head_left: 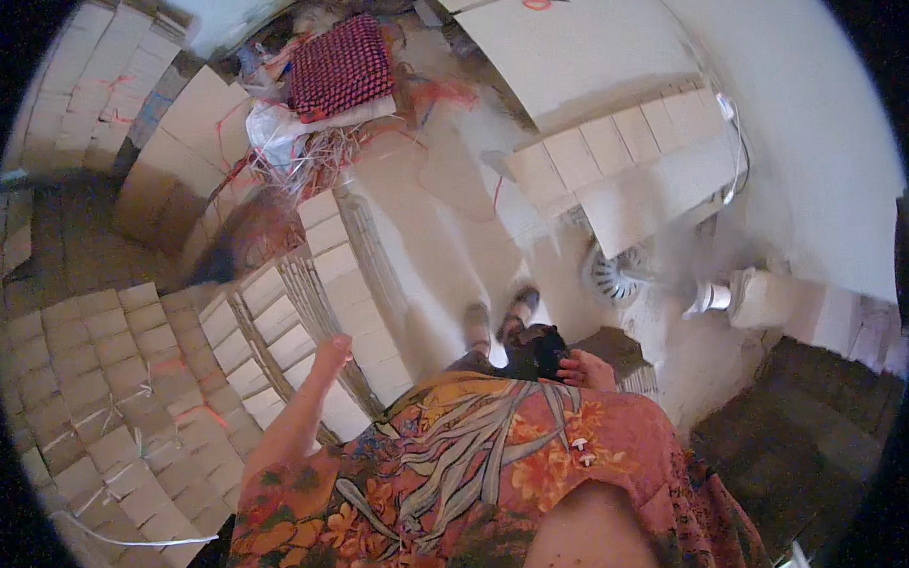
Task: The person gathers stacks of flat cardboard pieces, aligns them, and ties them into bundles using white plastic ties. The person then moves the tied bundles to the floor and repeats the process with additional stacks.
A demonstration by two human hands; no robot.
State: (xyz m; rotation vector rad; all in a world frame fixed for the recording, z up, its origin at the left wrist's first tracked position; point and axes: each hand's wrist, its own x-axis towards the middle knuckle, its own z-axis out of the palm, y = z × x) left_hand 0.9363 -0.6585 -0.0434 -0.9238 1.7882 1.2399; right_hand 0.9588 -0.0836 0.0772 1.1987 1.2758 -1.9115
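My left hand (335, 356) is beside an upright stack of folded cardboard (310, 299), its fingers curled in. Whether it touches the stack or holds anything is hidden. On the other side, my right hand (584, 369) has its fingers bent against a dark, soft-looking bundle (539, 355), which hangs in front of my body above my feet. The bundle's exact kind cannot be made out.
Piles of cardboard boxes (87, 367) fill the left. Larger cartons (577, 54) stand at the back right, with a row of boxes (610, 143) below. A round fan (612, 275) is near the right wall. A red-and-dark patterned cushion (339, 68) lies at the back amid loose straps.
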